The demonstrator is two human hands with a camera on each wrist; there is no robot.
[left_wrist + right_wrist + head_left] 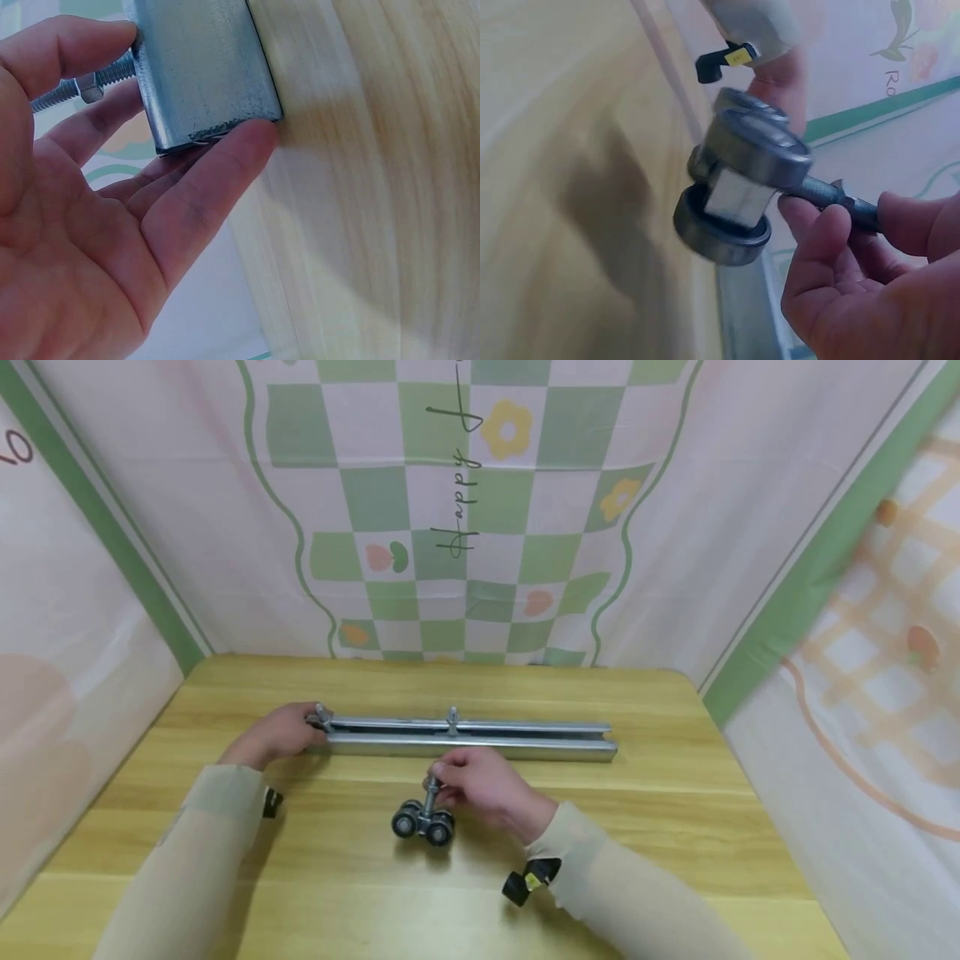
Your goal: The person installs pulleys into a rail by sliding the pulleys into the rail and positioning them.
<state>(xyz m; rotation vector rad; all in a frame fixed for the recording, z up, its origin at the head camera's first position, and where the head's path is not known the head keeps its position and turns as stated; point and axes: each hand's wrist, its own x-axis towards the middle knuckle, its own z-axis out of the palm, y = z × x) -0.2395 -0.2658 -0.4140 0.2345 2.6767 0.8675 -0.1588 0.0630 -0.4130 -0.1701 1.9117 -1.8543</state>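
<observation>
A silver metal channel rail (pixel 540 749) lies across the table, its slot facing up. My left hand (pixel 285 731) holds the rail's left end. In the left wrist view, the thumb is at the edge of the channel rail (pixel 206 71) beside a threaded bolt (pixel 114 73), and a finger lies along its end. My right hand (pixel 491 785) pinches the threaded stem of a roller trolley (pixel 423 821) in front of the rail. Its several dark wheels point down at the table. In the right wrist view, the trolley (pixel 742 199) shows its pale metal body between the wheels.
A second upright bolt (pixel 453 721) stands out of the slot near the rail's middle. The wooden table (pixel 637 860) carries everything. Patterned cloth (pixel 510 502) hangs behind the table and along both sides. A black wrist strap (pixel 542 870) sits on the right sleeve.
</observation>
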